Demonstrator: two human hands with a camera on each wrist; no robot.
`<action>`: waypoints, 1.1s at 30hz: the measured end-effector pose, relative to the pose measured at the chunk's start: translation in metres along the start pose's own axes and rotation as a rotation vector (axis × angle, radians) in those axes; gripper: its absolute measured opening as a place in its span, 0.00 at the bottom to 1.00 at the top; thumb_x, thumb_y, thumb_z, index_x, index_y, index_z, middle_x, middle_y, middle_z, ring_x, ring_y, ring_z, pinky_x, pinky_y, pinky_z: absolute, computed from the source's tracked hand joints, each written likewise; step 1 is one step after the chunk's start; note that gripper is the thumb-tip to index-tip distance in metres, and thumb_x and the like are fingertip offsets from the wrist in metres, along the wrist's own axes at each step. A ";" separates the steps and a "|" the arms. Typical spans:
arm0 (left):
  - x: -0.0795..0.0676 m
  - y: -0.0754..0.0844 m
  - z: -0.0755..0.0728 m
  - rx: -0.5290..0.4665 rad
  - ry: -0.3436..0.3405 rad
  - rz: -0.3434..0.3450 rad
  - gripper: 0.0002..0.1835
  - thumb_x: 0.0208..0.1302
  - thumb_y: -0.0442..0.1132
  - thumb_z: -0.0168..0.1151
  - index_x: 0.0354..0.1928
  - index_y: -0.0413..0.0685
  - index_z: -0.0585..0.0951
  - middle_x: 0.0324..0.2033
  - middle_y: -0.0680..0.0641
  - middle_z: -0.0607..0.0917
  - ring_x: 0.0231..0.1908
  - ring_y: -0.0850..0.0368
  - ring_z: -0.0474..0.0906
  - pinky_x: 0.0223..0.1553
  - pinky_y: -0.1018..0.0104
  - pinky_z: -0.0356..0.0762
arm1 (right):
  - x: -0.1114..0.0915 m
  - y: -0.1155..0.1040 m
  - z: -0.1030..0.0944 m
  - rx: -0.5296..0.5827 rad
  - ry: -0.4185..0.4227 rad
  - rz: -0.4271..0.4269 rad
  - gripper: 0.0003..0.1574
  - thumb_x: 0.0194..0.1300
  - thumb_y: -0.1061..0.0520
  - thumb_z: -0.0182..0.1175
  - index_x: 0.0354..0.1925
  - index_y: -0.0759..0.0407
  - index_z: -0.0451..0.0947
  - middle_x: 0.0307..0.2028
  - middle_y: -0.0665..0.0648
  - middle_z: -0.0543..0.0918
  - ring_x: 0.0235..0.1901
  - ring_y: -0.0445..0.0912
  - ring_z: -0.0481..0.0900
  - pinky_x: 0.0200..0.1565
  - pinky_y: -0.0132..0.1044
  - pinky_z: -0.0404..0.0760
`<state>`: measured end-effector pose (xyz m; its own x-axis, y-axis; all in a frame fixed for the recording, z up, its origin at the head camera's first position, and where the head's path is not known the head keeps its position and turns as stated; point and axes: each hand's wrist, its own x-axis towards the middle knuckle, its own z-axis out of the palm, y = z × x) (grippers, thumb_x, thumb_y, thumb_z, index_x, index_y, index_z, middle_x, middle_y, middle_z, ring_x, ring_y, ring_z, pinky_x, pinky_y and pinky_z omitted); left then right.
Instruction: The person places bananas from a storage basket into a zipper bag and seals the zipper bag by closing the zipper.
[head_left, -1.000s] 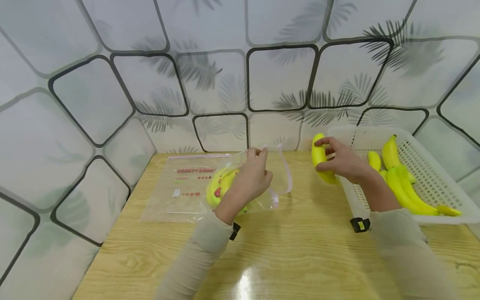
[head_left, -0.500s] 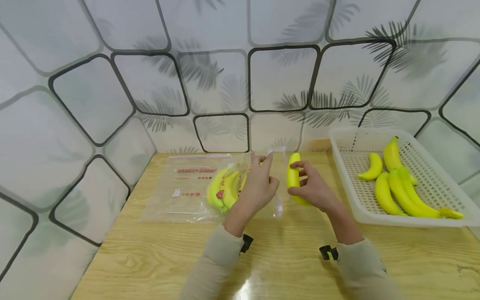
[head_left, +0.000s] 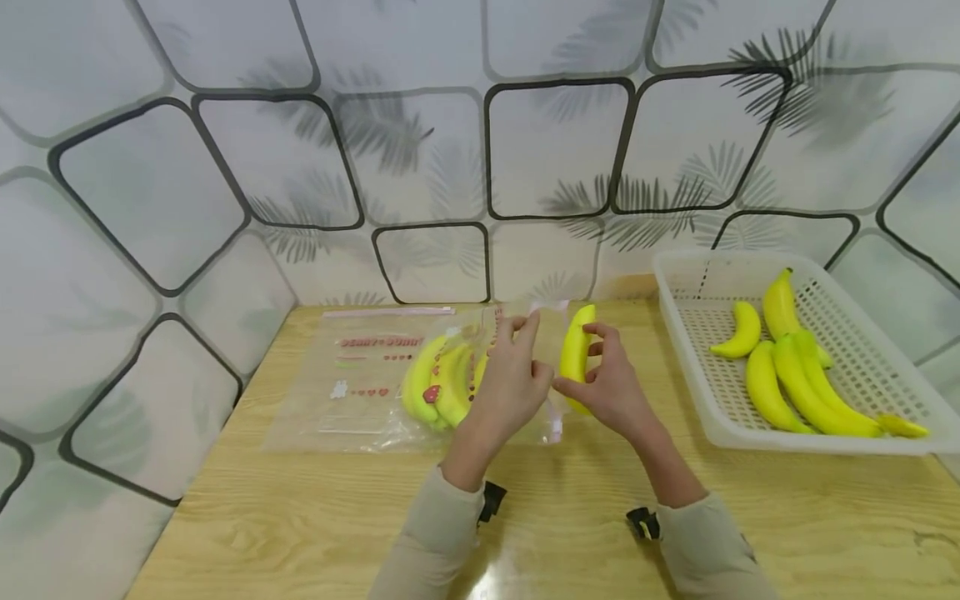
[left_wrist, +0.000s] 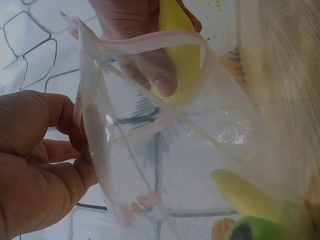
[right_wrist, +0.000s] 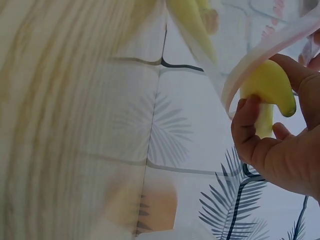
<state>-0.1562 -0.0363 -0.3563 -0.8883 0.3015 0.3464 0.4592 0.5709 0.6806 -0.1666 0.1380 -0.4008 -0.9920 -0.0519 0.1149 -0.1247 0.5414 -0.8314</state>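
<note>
My left hand (head_left: 513,371) pinches the upper edge of a clear zip bag (left_wrist: 215,130) near its mouth. Yellow bananas (head_left: 442,379) lie inside the bag, seen through its printed film. In my right hand (head_left: 611,379) is a single banana (head_left: 576,346), gripped between fingers and thumb at the bag's mouth. The left wrist view has this banana (left_wrist: 182,60) and some right fingertips behind the bag's pink-edged film. In the right wrist view the pink zip strip (right_wrist: 270,52) curves right beside the held banana (right_wrist: 267,87).
A white perforated basket (head_left: 686,367) with several bananas (head_left: 776,387) stands at the right. Another flat zip bag (head_left: 322,408), printed with red lettering, lies on the wooden table (head_left: 300,517) at the left. A patterned wall (head_left: 420,167) rises behind the table.
My right hand has carried the banana left from beside the basket to the bag's mouth. My left hand stays at the bag, slightly lower and further right than at first.
</note>
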 end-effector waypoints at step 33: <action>0.000 -0.003 0.004 0.037 0.011 0.025 0.36 0.60 0.26 0.56 0.73 0.35 0.63 0.63 0.33 0.68 0.20 0.61 0.62 0.22 0.75 0.65 | -0.004 0.016 -0.024 0.008 -0.471 -0.130 0.69 0.65 0.51 0.68 0.78 0.37 0.24 0.70 0.75 0.60 0.18 0.44 0.74 0.23 0.38 0.77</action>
<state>-0.1574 -0.0346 -0.3610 -0.8763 0.3081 0.3703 0.4814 0.5913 0.6471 -0.1639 0.1670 -0.4016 -0.8689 -0.4935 -0.0390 -0.2462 0.4992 -0.8307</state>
